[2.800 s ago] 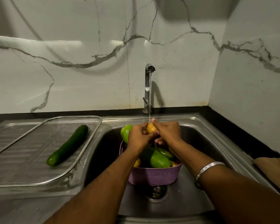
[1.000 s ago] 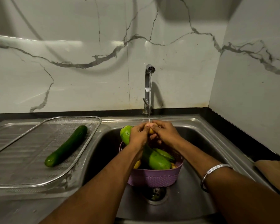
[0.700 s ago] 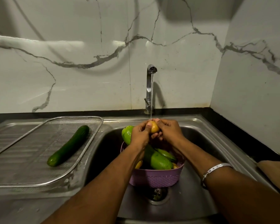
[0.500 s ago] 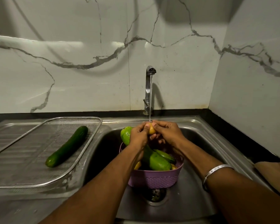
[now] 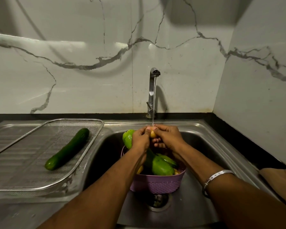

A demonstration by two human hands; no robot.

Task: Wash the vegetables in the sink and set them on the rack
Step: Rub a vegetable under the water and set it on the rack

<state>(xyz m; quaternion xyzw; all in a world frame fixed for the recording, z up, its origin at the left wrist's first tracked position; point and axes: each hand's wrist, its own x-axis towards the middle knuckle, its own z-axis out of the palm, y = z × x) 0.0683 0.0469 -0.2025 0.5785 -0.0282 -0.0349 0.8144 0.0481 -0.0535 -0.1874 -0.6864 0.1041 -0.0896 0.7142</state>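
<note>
A cucumber (image 5: 67, 149) lies on the mesh rack (image 5: 96, 129). Over the sink (image 5: 210, 146), left hand (image 5: 139, 139) and right hand (image 5: 169, 138) clamp a small yellow vegetable (image 5: 152, 134), possibly a potato, under the tap (image 5: 153, 90) stream, above the purple basket (image 5: 157, 183).

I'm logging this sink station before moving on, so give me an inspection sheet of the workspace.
Surface: steel sink, wet.
Job's things: small yellow vegetable under the running tap; cucumber lying on the mesh rack; green vegetables in the purple basket over the drain.
Clutter: brown item at right edge, unclear.
Grippers: left hand and right hand both hold the yellow vegetable.
Cables: nothing seen.
Surroundings: marble wall.
</note>
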